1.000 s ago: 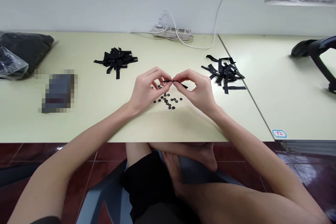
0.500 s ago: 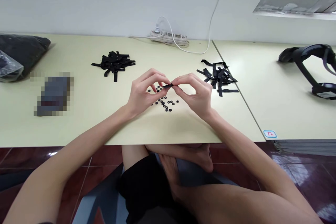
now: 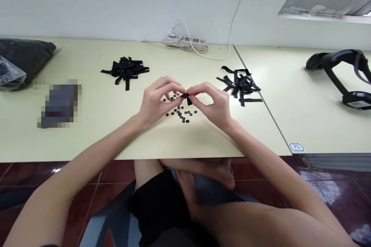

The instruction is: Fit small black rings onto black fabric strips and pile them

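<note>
Between my fingertips a short black fabric strip [image 3: 189,101] is held just above the table, one end hanging down. My left hand [image 3: 158,98] pinches it from the left, thumb against fingers. From the other side my right hand [image 3: 213,102] pinches the same strip. Whether a small part sits between the fingertips, I cannot tell. Below and around the hands lie several small black round pieces with holes [image 3: 181,115], some hidden by my left hand.
One pile of black strips [image 3: 126,68] lies to the left, another pile [image 3: 242,85] to the right. Behind stands a power strip [image 3: 185,41] with a white cable. A dark bag [image 3: 26,60] and a blurred-out dark object [image 3: 59,104] are at far left; a black headset [image 3: 333,61] is at right.
The strip has turned between my fingers, so one end now hangs down below them. My right hand has shifted slightly left, closer to my left hand.
</note>
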Available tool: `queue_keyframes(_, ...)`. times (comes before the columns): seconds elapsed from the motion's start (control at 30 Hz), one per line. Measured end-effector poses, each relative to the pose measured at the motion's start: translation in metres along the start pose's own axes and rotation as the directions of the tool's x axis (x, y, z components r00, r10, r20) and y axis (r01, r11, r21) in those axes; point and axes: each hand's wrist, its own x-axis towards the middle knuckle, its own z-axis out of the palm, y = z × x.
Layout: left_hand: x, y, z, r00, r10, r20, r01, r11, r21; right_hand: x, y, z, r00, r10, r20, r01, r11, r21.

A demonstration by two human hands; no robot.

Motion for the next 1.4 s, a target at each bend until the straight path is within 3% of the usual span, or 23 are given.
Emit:
queue_keyframes(0.13,0.001,-0.005,-0.002,0.999,-0.035,0.007,0.035,0.999,0.018,0.002,0.008,-0.004,0.986,0.122,0.113,-0.118,0.992,-0.043)
queue_keyframes(0.27,0.003,-0.013,-0.005,0.999,-0.033,-0.019,0.033,0.999,0.02,0.0,0.015,-0.01,0.866,0.285,0.412,-0.239,0.958,-0.16)
queue_keyframes(0.37,0.003,-0.017,-0.007,0.999,-0.042,-0.022,0.043,0.999,0.028,-0.002,0.015,-0.01,0.813,0.296,0.502,-0.24,0.955,-0.174)
queue_keyframes(0.63,0.002,-0.018,-0.006,1.0,-0.031,-0.005,0.031,0.997,0.064,-0.005,0.012,-0.002,0.884,0.213,0.416,-0.124,0.965,-0.231)
queue_keyframes(0.93,0.003,-0.016,-0.005,0.999,-0.043,0.0,0.043,0.998,0.046,-0.012,0.018,0.01,0.879,0.235,0.414,-0.169,0.967,-0.19)
queue_keyframes(1.27,0.003,-0.016,-0.003,0.999,-0.034,-0.006,0.034,0.998,0.054,-0.012,0.019,0.004,0.854,0.258,0.451,-0.226,0.966,-0.125)
queue_keyframes(1.4,0.003,-0.017,-0.004,1.0,-0.004,-0.001,0.004,0.999,0.033,-0.011,0.019,0.004,0.866,0.28,0.414,-0.248,0.96,-0.131)
